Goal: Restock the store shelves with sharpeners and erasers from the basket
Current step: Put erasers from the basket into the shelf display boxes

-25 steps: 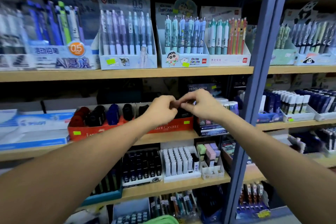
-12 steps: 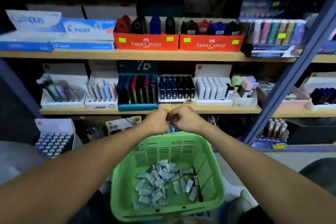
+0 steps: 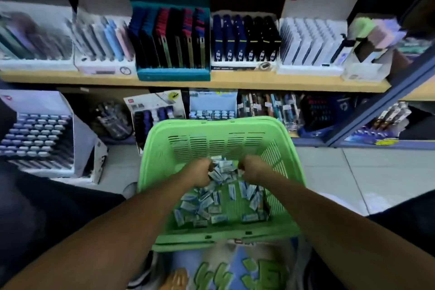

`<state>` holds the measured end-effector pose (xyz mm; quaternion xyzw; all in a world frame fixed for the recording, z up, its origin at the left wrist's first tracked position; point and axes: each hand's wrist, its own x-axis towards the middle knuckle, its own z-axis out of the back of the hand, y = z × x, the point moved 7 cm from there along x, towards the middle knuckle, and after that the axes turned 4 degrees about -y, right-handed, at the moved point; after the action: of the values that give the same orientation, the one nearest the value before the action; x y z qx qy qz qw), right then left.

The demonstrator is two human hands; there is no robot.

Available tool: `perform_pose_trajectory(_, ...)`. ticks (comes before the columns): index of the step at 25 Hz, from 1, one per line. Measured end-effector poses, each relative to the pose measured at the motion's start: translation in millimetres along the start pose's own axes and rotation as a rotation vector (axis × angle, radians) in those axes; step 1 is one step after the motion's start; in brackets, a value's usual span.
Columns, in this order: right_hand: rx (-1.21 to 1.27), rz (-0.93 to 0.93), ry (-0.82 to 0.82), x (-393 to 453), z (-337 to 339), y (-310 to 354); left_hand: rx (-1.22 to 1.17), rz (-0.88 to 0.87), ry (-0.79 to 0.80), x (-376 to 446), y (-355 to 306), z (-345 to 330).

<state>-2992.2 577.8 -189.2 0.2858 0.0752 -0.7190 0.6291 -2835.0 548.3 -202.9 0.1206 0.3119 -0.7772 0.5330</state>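
Both hands, left hand [image 3: 200,172] and right hand [image 3: 250,169], are down in the green slotted plastic basket [image 3: 277,129], fingers curled into the heap of small blue-and-white wrapped erasers [image 3: 219,202] (how many each grip holds I cannot tell). Loose, overfull fistfuls could probably spill wrappers onto the pale tiled floor [image 3: 353,172] on the way up to the wooden shelf [image 3: 235,82].

The one camera sits on my head and looks steeply down and forward along my two forearms. It is nearest to the green basket [image 3: 292,167] just below me, which fills the middle of the view. Beyond it the wooden shelf [image 3: 235,82] runs across the upper part, with the tiled floor [image 3: 367,176] at right.
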Motion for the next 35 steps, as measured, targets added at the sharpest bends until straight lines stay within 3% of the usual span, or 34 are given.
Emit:
perform_pose_trajectory(3, 0.028, -0.124, 0.021, 19.1, -26.3, -30.7, 0.070, -0.094, 0.034, 21.7, 2.1, -24.3)
perform_pose_trajectory(7, -0.095, -0.166, 0.032, 32.7, -46.2, -43.2, 0.409, -0.378, 0.073, 27.6, -25.5, -60.0)
perform_pose_trajectory(10, -0.226, -0.146, 0.149, 39.8, -81.4, -37.4, 0.564, -0.392, 0.106, 27.4, -24.8, -79.5)
perform_pose_trajectory(13, -0.169, -0.131, 0.236, 28.2, -100.9, -8.4, 0.639, -0.380, -0.008, 25.5, -21.8, -65.2)
perform_pose_trajectory(15, -0.014, -0.022, 0.211, 20.4, -91.2, 8.2, 0.624, -0.363, -0.059, 24.4, -24.5, -56.0)
perform_pose_trajectory(18, 0.144, -0.053, 0.132, 20.3, -67.8, -10.5, 0.480, -0.296, -0.057, 25.5, -28.5, -52.5)
perform_pose_trajectory(22, -0.059, -0.103, 0.132, 20.5, -41.7, -37.6, 0.226, -0.247, 0.040, 29.3, -39.7, -60.9)
perform_pose_trajectory(28, -0.376, 0.119, 0.271, 18.5, -61.7, -37.4, 0.165, -0.241, 0.182, 32.2, -52.6, -79.3)
perform_pose_trajectory(35, -0.602, 0.118, 0.279, 34.3, -77.8, -33.3, 0.133, -0.211, 0.173, 44.6, -40.5, -84.4)
